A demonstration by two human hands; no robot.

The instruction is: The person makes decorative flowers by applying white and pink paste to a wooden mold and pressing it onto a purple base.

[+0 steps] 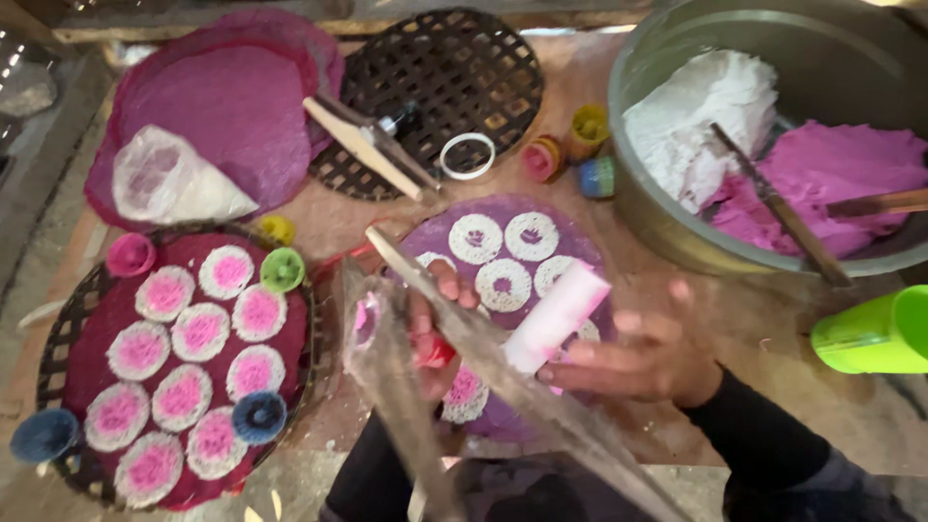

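My right hand (633, 358) grips a white and pink cylinder (556, 317) and holds it over a purple round mat (570, 237) covered with white rings of dough. My left hand (433, 333) is closed on a small red piece and a long, flat, floury blade (522, 387) that slants from the upper left down to the lower right. A crumpled clear plastic sheet (387, 377) hangs just left of that hand.
A woven tray (68, 329) at left carries several pink-and-white discs. A large metal basin (677, 222) at upper right holds white and pink dough with sticks. Small coloured cups, a green cup (870, 333), a dark lattice mat (454, 68) and purple mats lie around.
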